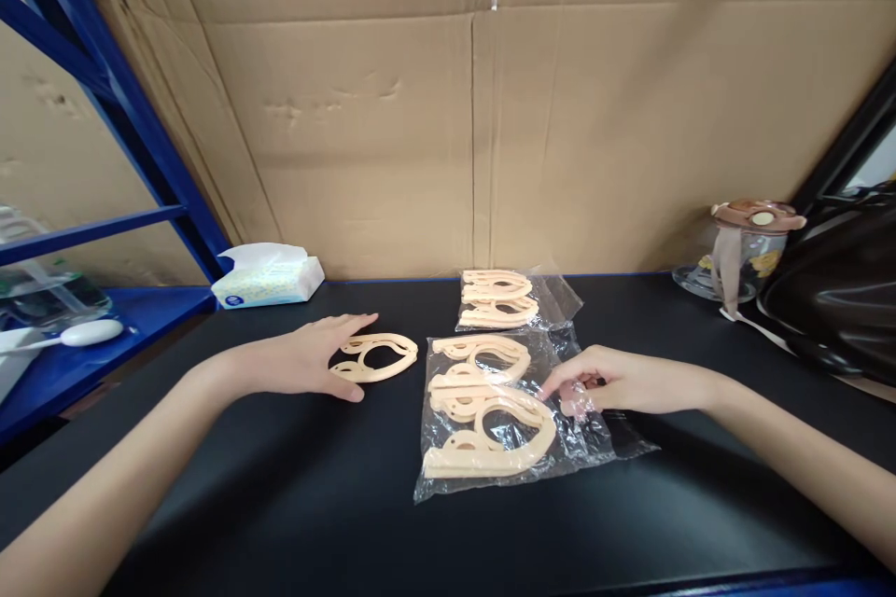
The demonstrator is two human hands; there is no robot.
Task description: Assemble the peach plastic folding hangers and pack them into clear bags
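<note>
A loose cream folding hanger (392,356), folded up, lies on the black table left of centre. Around its left end, my left hand (308,359) has thumb and fingers spread apart. To the right lies a clear plastic bag (602,438) with cream folded hangers (514,457) inside. My right hand (616,380) is at the right side of this bag, its fingers curled on the film; some fingertips appear through the plastic. Just behind lies a second clear bag (556,298), holding more folded hangers (498,284).
A tissue pack (270,278) sits at the back left, near a blue metal frame (140,131). A clear cup with a brown lid (760,219) and a black bag (833,298) stand at the right. Cardboard (350,140) walls off the table's back edge.
</note>
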